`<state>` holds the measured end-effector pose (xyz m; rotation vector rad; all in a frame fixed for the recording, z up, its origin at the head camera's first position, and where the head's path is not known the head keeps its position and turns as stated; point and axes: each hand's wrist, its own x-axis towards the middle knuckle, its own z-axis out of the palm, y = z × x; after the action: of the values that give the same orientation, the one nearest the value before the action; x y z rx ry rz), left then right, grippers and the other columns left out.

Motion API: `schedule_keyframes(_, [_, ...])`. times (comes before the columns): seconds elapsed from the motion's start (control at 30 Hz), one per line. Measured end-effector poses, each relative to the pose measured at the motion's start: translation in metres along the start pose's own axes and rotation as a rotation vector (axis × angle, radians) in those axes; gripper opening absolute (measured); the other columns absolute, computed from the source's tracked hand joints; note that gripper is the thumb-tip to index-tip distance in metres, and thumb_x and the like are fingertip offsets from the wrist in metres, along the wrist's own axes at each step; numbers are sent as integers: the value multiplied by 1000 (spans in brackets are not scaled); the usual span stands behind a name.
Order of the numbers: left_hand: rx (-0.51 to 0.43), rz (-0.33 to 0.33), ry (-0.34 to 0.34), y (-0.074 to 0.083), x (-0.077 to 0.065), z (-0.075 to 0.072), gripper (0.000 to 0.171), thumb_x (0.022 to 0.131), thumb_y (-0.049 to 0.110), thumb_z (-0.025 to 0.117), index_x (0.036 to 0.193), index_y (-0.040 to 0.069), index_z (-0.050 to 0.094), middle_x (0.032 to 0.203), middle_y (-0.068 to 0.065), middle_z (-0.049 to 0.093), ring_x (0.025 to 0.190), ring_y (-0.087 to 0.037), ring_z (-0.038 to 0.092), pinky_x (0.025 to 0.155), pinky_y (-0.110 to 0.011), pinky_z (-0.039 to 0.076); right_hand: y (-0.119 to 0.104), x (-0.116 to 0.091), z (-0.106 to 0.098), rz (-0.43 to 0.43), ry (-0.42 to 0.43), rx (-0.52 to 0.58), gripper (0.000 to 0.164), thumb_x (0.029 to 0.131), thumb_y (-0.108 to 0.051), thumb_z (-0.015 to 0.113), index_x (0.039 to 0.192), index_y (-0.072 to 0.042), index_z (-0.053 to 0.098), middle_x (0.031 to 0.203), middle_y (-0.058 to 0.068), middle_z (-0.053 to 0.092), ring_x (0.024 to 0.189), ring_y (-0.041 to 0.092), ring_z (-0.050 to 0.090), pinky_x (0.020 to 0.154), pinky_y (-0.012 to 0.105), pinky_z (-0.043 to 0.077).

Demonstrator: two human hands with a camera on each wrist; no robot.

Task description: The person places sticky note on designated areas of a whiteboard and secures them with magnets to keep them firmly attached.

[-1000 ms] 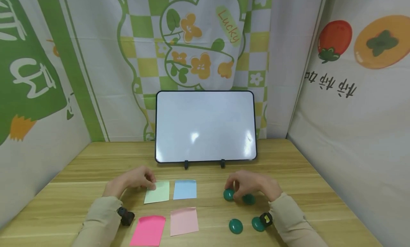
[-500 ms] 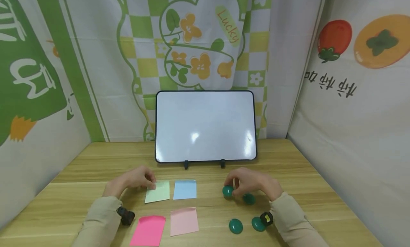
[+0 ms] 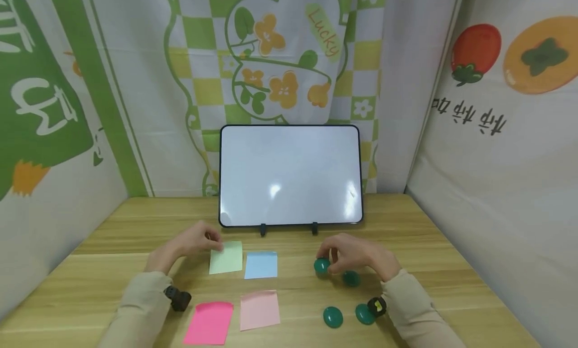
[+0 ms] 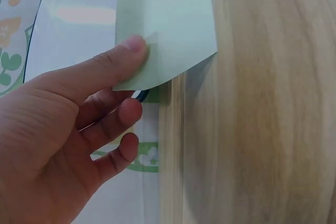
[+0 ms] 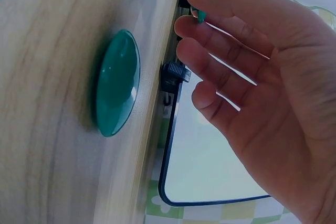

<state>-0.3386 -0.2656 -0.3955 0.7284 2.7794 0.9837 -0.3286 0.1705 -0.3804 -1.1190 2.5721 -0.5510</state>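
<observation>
My left hand (image 3: 195, 241) pinches a light green sticky note (image 3: 227, 258) by its upper left part. In the left wrist view the thumb lies flat on the note (image 4: 178, 30), and its far corner stands off the wood above a shadow. My right hand (image 3: 354, 253) pinches a round green magnet (image 3: 321, 266) between thumb and fingertips. Only a sliver of that magnet shows past the thumb in the right wrist view, where the other fingers are loosely bent. A second domed green magnet (image 5: 118, 83) lies on the table just below this hand.
A whiteboard (image 3: 291, 177) stands upright on two black feet at the back of the table. Blue (image 3: 261, 265), pale pink (image 3: 259, 310) and bright pink (image 3: 209, 323) sticky notes lie left of centre. Two more green magnets (image 3: 332, 317) lie near the right wrist.
My left hand has moved up and slightly forward, lifting the light green note off the table. The right hand has raised its magnet slightly. The head view has tilted a little.
</observation>
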Motion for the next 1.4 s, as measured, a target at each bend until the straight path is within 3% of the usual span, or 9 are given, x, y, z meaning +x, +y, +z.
schedule_keyframes(0.17, [19, -9, 57, 0, 6, -2, 9, 88, 13, 73, 84, 5, 71, 78, -1, 69, 72, -10, 55, 65, -25, 48, 0, 0, -1, 7, -3, 1, 31, 85, -15, 75, 115, -17, 70, 110, -7, 68, 89, 12, 62, 73, 23, 51])
schedule_keyframes(0.5, [82, 5, 104, 8, 29, -16, 9, 92, 11, 69, 87, 4, 72, 82, -5, 69, 74, -11, 57, 68, -27, 49, 1, 0, -2, -8, 1, -4, 30, 85, -16, 75, 115, -18, 70, 110, -7, 68, 87, 6, 61, 73, 23, 51])
schedule_keyframes(0.8, [259, 54, 183, 10, 49, -25, 5, 90, 12, 72, 88, 8, 73, 84, -2, 69, 78, -13, 60, 71, -32, 50, 1, -1, -1, 8, -5, 21, 31, 86, -16, 75, 116, -19, 70, 111, -8, 67, 89, 8, 60, 73, 23, 51])
schedule_keyframes(0.97, [427, 60, 237, 15, 59, -30, 5, 90, 19, 73, 88, 14, 74, 85, 2, 68, 77, -13, 60, 68, -32, 49, 1, -2, -2, 5, -1, 27, 31, 86, -16, 74, 117, -19, 70, 112, -7, 67, 90, 11, 62, 74, 23, 52])
schedule_keyframes(1.13, [590, 136, 321, 20, 70, -36, 5, 89, 19, 74, 88, 15, 75, 85, 3, 67, 79, -16, 62, 68, -36, 51, 1, -2, -2, 5, -5, 41, 31, 86, -16, 75, 117, -18, 70, 113, -6, 68, 91, 12, 62, 74, 23, 52])
schedule_keyframes(1.27, [632, 171, 367, 23, 77, -41, 4, 89, 16, 74, 89, 13, 76, 87, 0, 68, 82, -20, 64, 70, -37, 53, 2, -1, -2, 3, -12, 42, 31, 87, -17, 75, 117, -19, 69, 113, -6, 67, 91, 13, 62, 74, 23, 52])
schedule_keyframes(1.4, [637, 161, 380, 22, 84, -46, 6, 89, 15, 73, 90, 10, 76, 88, -2, 70, 82, -20, 65, 70, -37, 54, 3, 0, -1, 4, -14, 25, 30, 87, -19, 75, 117, -19, 69, 113, -6, 67, 92, 13, 62, 74, 22, 51])
